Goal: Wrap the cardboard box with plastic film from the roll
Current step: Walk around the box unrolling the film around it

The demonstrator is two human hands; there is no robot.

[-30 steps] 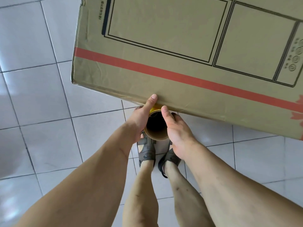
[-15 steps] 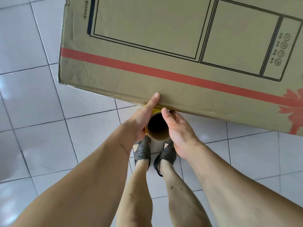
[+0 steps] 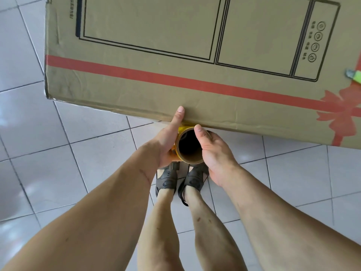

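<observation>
The cardboard box [image 3: 175,61] fills the upper part of the view, its printed face turned up toward the camera with black outline drawings, a red stripe [image 3: 156,78] and a red bow at the right; its near lower edge runs just above the hands. The roll [image 3: 189,146] sits directly below that edge — seen end-on, a brown cardboard core with a dark hollow and a yellow-tinted rim of film on its far side, touching or nearly touching the box. The left hand [image 3: 166,145] grips the roll from its left side, thumb stretched straight up onto the box face; its fingers are hidden behind the roll, so how they lie I cannot tell. The right hand [image 3: 214,151] cups the roll from the right, thumb over the core's rim, fingers curled around the far side. Below stand two feet in dark sandals [image 3: 167,179] on the white tiled floor [image 3: 78,153]; a small green object [image 3: 354,75] lies on the box at the right edge.
</observation>
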